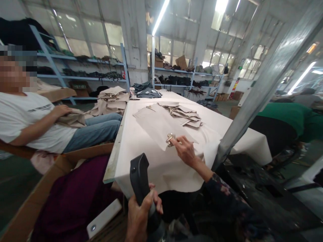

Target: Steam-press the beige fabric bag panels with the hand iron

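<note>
The table (156,168) before me carries a pale covering. At its left sits a person (32,117) in a white top. On the covering lies a flat beige sheet (158,124); at its far right is an uneven pile of beige pieces (190,116). My left hand (142,211) is closed around a black tool (139,169), held tilted by the table's near edge. My right hand (186,150), fingers partly curled, reaches a metal clip (170,137) at the sheet's near end; whether they pinch it, I cannot tell.
</note>
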`<state>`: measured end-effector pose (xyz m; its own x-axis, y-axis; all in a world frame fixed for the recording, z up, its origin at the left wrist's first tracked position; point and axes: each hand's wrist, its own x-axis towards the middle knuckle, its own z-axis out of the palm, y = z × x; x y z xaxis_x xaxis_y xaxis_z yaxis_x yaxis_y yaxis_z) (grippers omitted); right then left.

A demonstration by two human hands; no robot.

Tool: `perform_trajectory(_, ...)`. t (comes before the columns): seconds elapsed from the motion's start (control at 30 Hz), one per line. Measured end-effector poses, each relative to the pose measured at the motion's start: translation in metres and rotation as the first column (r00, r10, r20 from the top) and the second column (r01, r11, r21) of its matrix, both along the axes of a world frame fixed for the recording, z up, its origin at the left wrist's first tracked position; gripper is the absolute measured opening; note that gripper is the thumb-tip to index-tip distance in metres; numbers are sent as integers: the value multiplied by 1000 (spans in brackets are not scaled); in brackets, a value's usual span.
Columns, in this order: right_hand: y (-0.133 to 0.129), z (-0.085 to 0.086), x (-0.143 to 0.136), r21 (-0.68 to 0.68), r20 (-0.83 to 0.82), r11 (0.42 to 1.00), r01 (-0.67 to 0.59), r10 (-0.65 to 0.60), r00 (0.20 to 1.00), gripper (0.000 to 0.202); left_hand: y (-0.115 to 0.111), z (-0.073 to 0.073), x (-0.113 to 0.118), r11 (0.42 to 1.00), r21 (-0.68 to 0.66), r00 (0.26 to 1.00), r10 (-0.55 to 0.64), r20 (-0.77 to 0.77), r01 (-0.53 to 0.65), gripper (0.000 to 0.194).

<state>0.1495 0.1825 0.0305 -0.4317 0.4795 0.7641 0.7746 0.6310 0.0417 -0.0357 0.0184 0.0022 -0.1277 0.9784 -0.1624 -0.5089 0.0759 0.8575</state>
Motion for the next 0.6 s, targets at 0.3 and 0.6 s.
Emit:
perform_trajectory(0.3,-16,-90,7,-406,-466,913,29,-234,853,23,20,-13,8,988,-100,993,-119,3,119,30)
perform_trajectory(0.6,12,-72,-6,-581,-333,803,136,-387,860,9,52,-20,23,973,-125,981,-196,-12,193,32)
